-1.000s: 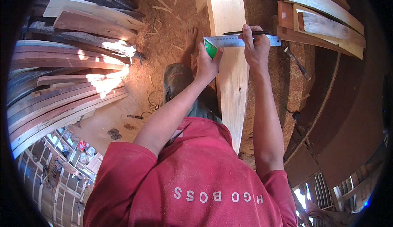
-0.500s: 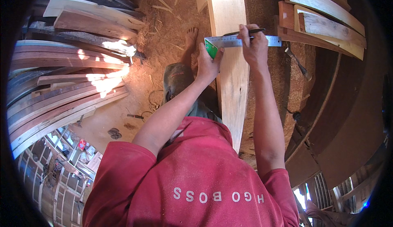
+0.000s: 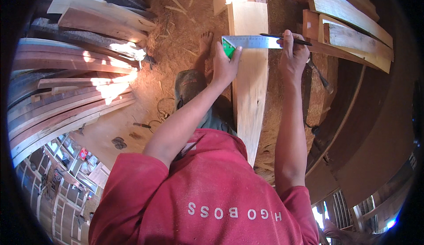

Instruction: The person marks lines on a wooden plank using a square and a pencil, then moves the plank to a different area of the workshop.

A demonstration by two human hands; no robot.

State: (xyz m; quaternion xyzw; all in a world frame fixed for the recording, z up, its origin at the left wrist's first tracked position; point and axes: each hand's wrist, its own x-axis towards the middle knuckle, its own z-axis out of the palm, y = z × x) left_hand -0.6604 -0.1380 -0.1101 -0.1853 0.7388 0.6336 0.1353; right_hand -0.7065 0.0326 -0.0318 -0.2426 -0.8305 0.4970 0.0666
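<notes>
A try square with a green stock (image 3: 228, 48) and a silver ruled blade (image 3: 254, 41) lies across a long pale wooden board (image 3: 250, 84). My left hand (image 3: 226, 66) is closed on the stock at the board's left edge, thumb toward the blade. Beyond the right edge, my right hand (image 3: 293, 56) is at the blade's free end, which its fingers partly cover. A slim black pen or pencil (image 3: 302, 42) is held in that hand, its tip pointing left over the blade. Whether the fingers also pinch the blade is hard to see.
Stacked planks (image 3: 95, 62) fan out on the left, with more boards (image 3: 353, 33) at upper right. A chisel-like tool (image 3: 320, 75) lies right of the board. Sawdust and wood strips (image 3: 179, 5) cover the ground; a bare foot (image 3: 205, 42) stands left of the board.
My right hand has moved right with the pen, from above the board to the far end of the blade. My left hand stays on the square's stock.
</notes>
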